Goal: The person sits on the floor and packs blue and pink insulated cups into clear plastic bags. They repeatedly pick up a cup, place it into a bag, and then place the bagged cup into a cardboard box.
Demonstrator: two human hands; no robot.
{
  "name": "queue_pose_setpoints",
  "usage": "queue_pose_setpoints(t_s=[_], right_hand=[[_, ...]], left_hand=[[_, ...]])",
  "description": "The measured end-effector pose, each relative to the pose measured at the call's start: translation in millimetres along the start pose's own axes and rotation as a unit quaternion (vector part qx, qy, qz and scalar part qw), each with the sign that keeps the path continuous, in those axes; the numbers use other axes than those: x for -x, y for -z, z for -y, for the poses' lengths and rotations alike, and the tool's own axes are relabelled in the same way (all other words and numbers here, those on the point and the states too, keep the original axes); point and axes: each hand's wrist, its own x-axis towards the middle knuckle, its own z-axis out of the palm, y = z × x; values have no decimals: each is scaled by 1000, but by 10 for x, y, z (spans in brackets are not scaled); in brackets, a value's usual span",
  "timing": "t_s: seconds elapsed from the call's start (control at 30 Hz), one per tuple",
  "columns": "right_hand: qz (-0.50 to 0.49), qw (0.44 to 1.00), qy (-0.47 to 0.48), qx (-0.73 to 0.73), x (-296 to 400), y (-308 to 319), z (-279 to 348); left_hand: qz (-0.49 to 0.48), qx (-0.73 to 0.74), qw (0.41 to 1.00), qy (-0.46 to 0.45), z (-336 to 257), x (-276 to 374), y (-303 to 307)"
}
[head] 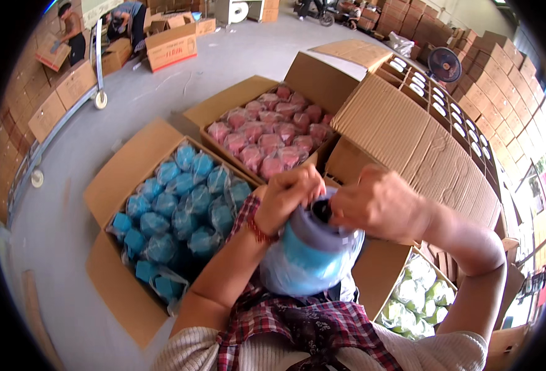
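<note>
Against my plaid apron stands a blue container (317,264) with a grey upper collar and a dark round opening, its lower part wrapped in clear plastic. My left hand (291,195) is closed at the far-left side of its rim, fingers bent and gripping there. On the other side of the opening, my right hand (375,204) is curled with its fingertips at the rim. It looks slightly blurred, and what exactly the fingertips pinch is hidden. To the left, an open carton (138,153) holds several blue plastic-wrapped items (161,204).
Beyond it, pink wrapped items (273,125) fill another carton. Greenish wrapped items (416,301) are at lower right. A divided carton with white-topped items (440,106) stands far right, near a fan (444,64). A wheeled rack (99,69) and two people are at upper left.
</note>
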Motion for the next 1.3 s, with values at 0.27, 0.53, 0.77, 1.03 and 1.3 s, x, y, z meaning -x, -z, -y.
queue_pose_setpoints(t_s=[0.27,0.53,0.77,1.03,1.3], right_hand=[[-37,997,60,6,-69,-436,168],[-253,958,5,138,-569,-215,-285],[-239,944,-183,-132,-357,-989,-530],[-106,941,-68,-313,-260,-2217,-279],[-137,786,-233,-556,-299,-2555,-711]], left_hand=[[-27,-66,994,83,-15,-55,525],[116,-226,967,-12,-360,-12,229],[-364,-214,906,27,304,420,1145],[-459,115,871,134,752,1115,2224],[-430,166,867,191,1214,72,3290]])
